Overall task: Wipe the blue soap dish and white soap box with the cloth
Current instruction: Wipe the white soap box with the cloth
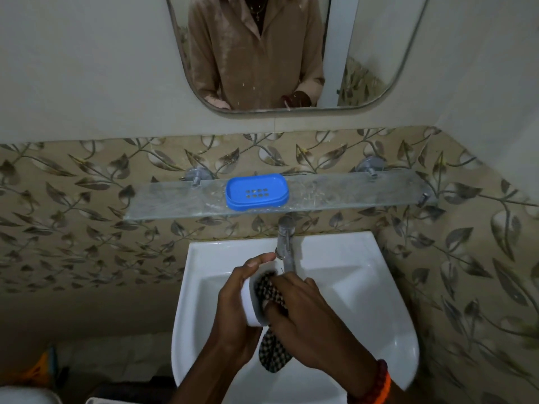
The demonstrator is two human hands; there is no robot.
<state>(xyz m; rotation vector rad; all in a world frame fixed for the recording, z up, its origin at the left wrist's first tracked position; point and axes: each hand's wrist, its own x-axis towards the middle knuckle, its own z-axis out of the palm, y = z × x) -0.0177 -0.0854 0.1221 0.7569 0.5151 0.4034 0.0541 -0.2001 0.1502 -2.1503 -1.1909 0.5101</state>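
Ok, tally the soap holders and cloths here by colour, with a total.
Blue: 1, the blue soap dish on the glass shelf.
White: 1, the white soap box.
Checked black-and-white: 1, the cloth.
Total: 3

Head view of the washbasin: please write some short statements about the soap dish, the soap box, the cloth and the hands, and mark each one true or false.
1. The blue soap dish stands on the glass shelf above the sink. True.
2. The left hand holds the white soap box. True.
3. The right hand is empty and hangs beside the sink. False: it presses the checked cloth into the soap box.
4. The soap box lies on the glass shelf. False: it is held over the sink, below the tap.
5. The blue soap dish has a bar of soap in it. False: only its drain holes show.
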